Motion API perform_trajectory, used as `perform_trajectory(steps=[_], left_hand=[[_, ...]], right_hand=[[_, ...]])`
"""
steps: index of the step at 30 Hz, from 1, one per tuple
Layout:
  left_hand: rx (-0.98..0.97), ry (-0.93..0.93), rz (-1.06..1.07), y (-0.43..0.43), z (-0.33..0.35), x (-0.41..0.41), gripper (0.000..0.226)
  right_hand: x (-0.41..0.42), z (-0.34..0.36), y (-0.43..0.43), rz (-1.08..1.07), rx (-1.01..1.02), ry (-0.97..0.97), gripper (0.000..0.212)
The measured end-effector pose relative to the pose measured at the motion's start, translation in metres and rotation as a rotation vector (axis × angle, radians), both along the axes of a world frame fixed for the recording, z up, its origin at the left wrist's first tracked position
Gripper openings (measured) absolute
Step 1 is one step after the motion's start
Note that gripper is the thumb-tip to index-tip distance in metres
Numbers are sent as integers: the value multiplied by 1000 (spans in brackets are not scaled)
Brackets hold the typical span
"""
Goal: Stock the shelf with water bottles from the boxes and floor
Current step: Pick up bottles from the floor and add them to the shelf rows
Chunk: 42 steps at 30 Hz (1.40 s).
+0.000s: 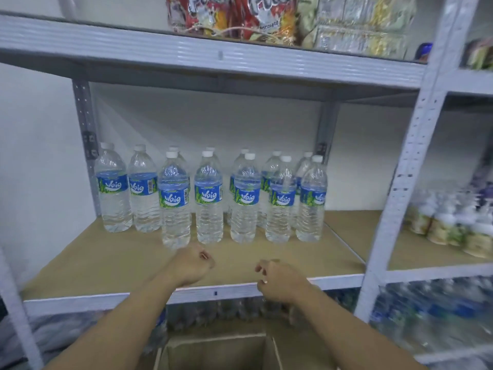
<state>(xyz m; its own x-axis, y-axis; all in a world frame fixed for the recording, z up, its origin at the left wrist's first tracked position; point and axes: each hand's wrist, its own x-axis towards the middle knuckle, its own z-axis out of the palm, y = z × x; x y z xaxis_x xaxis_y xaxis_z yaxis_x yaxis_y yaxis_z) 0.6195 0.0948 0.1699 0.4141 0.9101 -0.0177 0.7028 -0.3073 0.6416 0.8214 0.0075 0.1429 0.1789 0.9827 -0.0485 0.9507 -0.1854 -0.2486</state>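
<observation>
Hovering just above the front edge of the shelf, the left hand and the right hand are both hanging loosely curled and are gripping nothing. The water bottles are standing upright toward the back of the board, 5 forming the front row with more lined up behind, labels facing outward, probably for neat rows that are leaving the bare front strip free for more. An open cardboard box is sitting directly below the hands, seemingly placed for an easy reach down; its contents are not showing. Blurred wrapped bottle packs are lying lower right.
</observation>
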Motion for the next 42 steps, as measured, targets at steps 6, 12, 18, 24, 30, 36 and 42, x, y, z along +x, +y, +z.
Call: perform_trajectory(steps=[6,12,18,24,30,36,42], left_hand=[[-67,102,-166,-89,-11,26,20],[-25,162,-329,-160,-2,73,33],[-3,146,-574,-237,1,133,35],[-65,177,-764,-293,-31,197,39],[-142,261,-857,-326,-83,255,35],[-228,293,-842,-350,-159,300,30],[-308,301,-772,-375,-256,327,44]], right_hand=[[27,-3,-108,-64,-92,28,37],[51,6,-208,-207,-140,53,40],[73,15,-307,-409,-149,71,49],[110,-7,-364,-608,-220,110,53],[144,-57,-421,-807,-279,181,55],[170,-132,-463,-956,-340,269,57],[200,-229,-460,-1033,-388,421,63]])
